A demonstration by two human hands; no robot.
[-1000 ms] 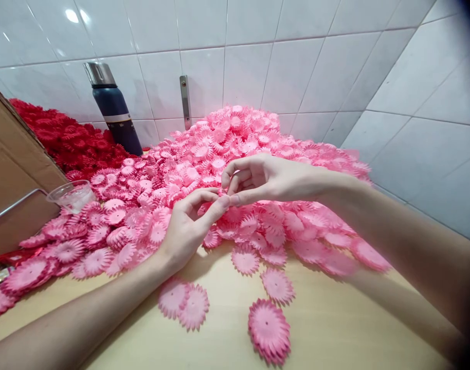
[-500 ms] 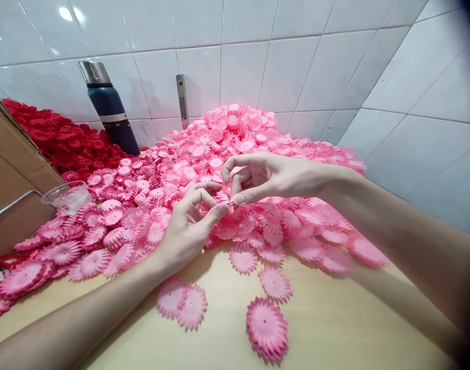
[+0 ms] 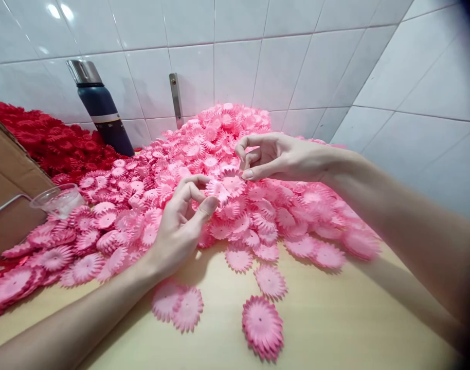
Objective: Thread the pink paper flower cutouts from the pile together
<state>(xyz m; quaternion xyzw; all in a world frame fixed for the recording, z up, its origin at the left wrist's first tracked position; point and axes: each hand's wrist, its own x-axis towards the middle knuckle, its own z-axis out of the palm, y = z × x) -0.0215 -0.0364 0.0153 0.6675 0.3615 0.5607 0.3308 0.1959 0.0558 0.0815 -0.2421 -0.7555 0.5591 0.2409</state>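
Pink flower piece (image 3: pixel 218 189): pinched between left thumb and forefinger, above the pile.
Left hand (image 3: pixel 181 221): clamped on the piece.
Right hand (image 3: pixel 275 159): just beyond, fingertips pinched; contents unclear.
Pink pile (image 3: pixel 227 144): worktop's far edge, against the tiled wall.
Flask (image 3: pixel 100 110): far left.

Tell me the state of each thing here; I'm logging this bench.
left hand: thumb and forefinger pinching a pink flower piece
right hand: fingers pinched, contents too small to tell
pink pile: heaped against the wall
red pile: heaped
flask: upright, capped
plastic cup: upright, open
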